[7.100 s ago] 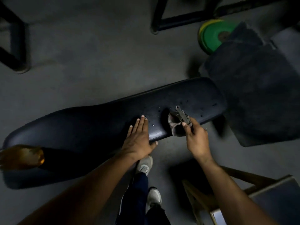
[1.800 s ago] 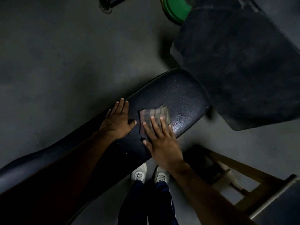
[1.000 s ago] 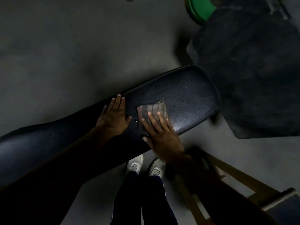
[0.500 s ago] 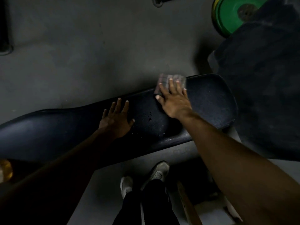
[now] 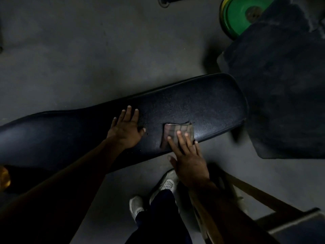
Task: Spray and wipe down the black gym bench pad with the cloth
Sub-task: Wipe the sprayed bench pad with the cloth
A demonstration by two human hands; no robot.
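The long black bench pad (image 5: pixel 202 104) runs across the middle of the view, from the left edge to its rounded right end. A folded striped cloth (image 5: pixel 174 132) lies flat on the pad near its front edge. My right hand (image 5: pixel 189 159) presses down on the cloth with the fingers spread over its near half. My left hand (image 5: pixel 126 128) rests flat on the pad to the left of the cloth, fingers apart, holding nothing. A few wet droplets dot the pad between the hands. No spray bottle is in sight.
A green weight plate (image 5: pixel 241 14) leans at the top right, behind a dark rubber mat (image 5: pixel 284 88). A wooden stool frame (image 5: pixel 260 196) stands at the lower right beside my feet (image 5: pixel 154 194). An orange object (image 5: pixel 4 176) sits at the left edge. Grey floor lies beyond the bench.
My right hand has slid the cloth from the pad's far edge back to its near edge and a little to the right. My left hand has stayed flat on the pad.
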